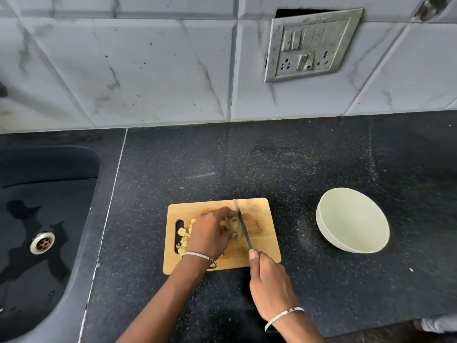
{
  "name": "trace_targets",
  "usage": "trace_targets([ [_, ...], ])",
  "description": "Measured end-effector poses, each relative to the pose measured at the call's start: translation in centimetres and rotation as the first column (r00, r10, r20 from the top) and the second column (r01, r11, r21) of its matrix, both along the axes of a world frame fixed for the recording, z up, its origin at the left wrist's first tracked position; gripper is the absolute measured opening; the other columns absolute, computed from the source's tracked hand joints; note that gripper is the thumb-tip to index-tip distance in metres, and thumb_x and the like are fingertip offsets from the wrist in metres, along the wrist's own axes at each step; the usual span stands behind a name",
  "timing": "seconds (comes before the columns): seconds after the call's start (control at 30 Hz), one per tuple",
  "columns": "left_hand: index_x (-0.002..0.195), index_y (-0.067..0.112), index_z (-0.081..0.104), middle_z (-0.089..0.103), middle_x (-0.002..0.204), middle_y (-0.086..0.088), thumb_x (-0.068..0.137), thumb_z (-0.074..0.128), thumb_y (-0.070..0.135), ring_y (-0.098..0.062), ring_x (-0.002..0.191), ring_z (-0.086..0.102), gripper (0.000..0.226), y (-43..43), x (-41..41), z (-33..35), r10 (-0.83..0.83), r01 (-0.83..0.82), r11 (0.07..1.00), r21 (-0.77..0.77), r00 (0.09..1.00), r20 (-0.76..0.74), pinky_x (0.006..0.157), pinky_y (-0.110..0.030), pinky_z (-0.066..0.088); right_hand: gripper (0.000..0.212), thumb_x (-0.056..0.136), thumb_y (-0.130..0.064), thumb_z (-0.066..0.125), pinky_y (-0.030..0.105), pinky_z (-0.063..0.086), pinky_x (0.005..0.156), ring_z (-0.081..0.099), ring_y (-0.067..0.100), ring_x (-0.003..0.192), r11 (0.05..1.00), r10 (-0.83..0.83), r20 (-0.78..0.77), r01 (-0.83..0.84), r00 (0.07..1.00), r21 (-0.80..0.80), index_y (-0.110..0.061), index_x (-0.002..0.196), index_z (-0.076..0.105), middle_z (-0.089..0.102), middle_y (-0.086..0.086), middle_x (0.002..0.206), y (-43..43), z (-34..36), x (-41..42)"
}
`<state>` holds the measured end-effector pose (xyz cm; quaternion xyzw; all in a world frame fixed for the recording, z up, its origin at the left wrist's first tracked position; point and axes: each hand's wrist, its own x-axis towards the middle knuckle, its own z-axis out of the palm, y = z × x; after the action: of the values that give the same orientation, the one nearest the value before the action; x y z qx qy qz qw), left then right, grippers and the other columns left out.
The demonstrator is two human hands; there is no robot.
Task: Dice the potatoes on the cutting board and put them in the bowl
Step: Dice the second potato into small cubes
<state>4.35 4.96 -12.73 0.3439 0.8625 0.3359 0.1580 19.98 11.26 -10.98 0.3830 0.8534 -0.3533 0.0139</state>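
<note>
On my feed, the left hand (210, 232) holds a potato (235, 227) on the wooden cutting board (264, 246). The right hand (269, 285) grips a knife (243, 225), blade against the potato. Diced pieces (183, 237) lie at the board's left. A pale bowl (353, 219) sits on the dark surface (247, 157) to the right.

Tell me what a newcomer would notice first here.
The eye goes first to the board in the middle, where the left hand holds a potato while the right hand sets a knife against it. Diced pieces lie at the board's left end. A pale bowl stands on the counter to the right, with no potato in it yet.
</note>
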Motion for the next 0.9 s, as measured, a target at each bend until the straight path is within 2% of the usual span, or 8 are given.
trace_targets([
  [0.17, 0.104, 0.029, 0.071, 0.071, 0.098, 0.017, 0.067, 0.083, 0.009, -0.004, 0.091, 0.066, 0.044, 0.2, -0.3, 0.3, 0.035, -0.035, 0.999, -0.011, 0.998, 0.042, 0.080, -0.015, 0.053, 0.042, 0.102, -0.045, 0.022, 0.030, 0.032, 0.050, 0.051, 0.013, 0.057, 1.000, 0.020, 0.004, -0.020, 1.000, 0.013, -0.022, 0.077, 0.046, 0.054, -0.003, 0.066, 0.5, 0.4, -0.6],
  [0.23, 0.104, 0.028, 0.071, 0.071, 0.097, 0.017, 0.067, 0.084, 0.009, -0.004, 0.091, 0.065, 0.043, 0.1, -0.2, 0.4, 0.038, -0.037, 0.999, -0.013, 0.998, 0.051, 0.080, -0.012, 0.050, 0.041, 0.102, -0.045, 0.022, 0.029, 0.033, 0.052, 0.051, 0.014, 0.059, 1.000, 0.018, 0.001, -0.018, 1.000, 0.017, -0.023, 0.079, 0.048, 0.054, -0.003, 0.068, 0.7, 0.3, -1.4],
  [0.33, 0.103, 0.028, 0.072, 0.071, 0.096, 0.016, 0.066, 0.084, 0.010, -0.006, 0.090, 0.066, 0.043, 0.1, -0.1, 0.5, 0.045, -0.044, 0.999, -0.008, 0.998, 0.048, 0.083, -0.019, 0.052, 0.043, 0.102, -0.046, 0.021, 0.033, 0.039, 0.061, 0.056, 0.022, 0.069, 1.000, 0.002, 0.029, -0.003, 1.000, 0.014, -0.022, 0.082, 0.051, 0.057, -0.001, 0.074, 1.0, -0.1, -2.7],
  [0.4, 0.104, 0.030, 0.071, 0.071, 0.096, 0.016, 0.068, 0.083, 0.011, -0.006, 0.090, 0.065, 0.042, 0.2, 0.0, 0.7, 0.059, -0.058, 0.998, -0.023, 0.998, 0.032, 0.080, -0.018, 0.049, 0.045, 0.102, -0.047, 0.021, 0.036, 0.042, 0.063, 0.058, 0.025, 0.073, 1.000, -0.010, 0.035, 0.010, 0.999, 0.003, -0.022, 0.083, 0.052, 0.058, 0.001, 0.076, 1.0, -0.3, -3.0],
  [0.5, 0.105, 0.031, 0.070, 0.071, 0.097, 0.016, 0.069, 0.082, 0.013, -0.007, 0.091, 0.065, 0.042, 0.2, 0.2, 0.7, 0.074, -0.073, 0.997, -0.035, 0.997, 0.023, 0.079, -0.018, 0.045, 0.047, 0.102, -0.046, 0.019, 0.033, 0.039, 0.060, 0.053, 0.018, 0.064, 1.000, 0.003, 0.044, -0.004, 0.999, 0.011, -0.020, 0.086, 0.054, 0.055, -0.002, 0.072, 0.8, 0.0, -2.2],
  [0.63, 0.104, 0.031, 0.070, 0.071, 0.095, 0.017, 0.068, 0.083, 0.012, -0.007, 0.090, 0.066, 0.043, 0.1, 0.1, 0.7, 0.076, -0.075, 0.997, -0.018, 0.995, 0.072, 0.084, -0.024, 0.052, 0.046, 0.101, -0.046, 0.019, 0.034, 0.045, 0.062, 0.057, 0.020, 0.067, 1.000, -0.013, 0.055, 0.011, 0.998, 0.025, -0.021, 0.090, 0.055, 0.056, -0.003, 0.072, 0.1, 0.3, -1.1],
  [0.77, 0.105, 0.030, 0.071, 0.071, 0.096, 0.017, 0.068, 0.083, 0.011, -0.003, 0.090, 0.065, 0.043, -0.1, 0.0, 0.5, 0.064, -0.065, 0.998, 0.016, 0.995, 0.078, 0.079, -0.010, 0.048, 0.045, 0.102, -0.045, 0.018, 0.039, 0.049, 0.069, 0.063, 0.030, 0.083, 0.997, -0.058, 0.063, 0.055, 0.996, 0.046, -0.021, 0.097, 0.056, 0.058, 0.001, 0.079, -0.6, 0.0, -2.0],
  [0.9, 0.105, 0.031, 0.070, 0.071, 0.095, 0.016, 0.068, 0.082, 0.013, -0.007, 0.092, 0.066, 0.043, -0.1, -0.1, 0.4, 0.057, -0.057, 0.998, 0.000, 0.997, 0.043, 0.084, -0.028, 0.054, 0.044, 0.102, -0.045, 0.017, 0.040, 0.047, 0.071, 0.064, 0.032, 0.092, 0.993, -0.077, 0.089, 0.069, 0.993, 0.096, -0.023, 0.104, 0.054, 0.065, 0.005, 0.095, -1.0, -0.2, -2.4],
])
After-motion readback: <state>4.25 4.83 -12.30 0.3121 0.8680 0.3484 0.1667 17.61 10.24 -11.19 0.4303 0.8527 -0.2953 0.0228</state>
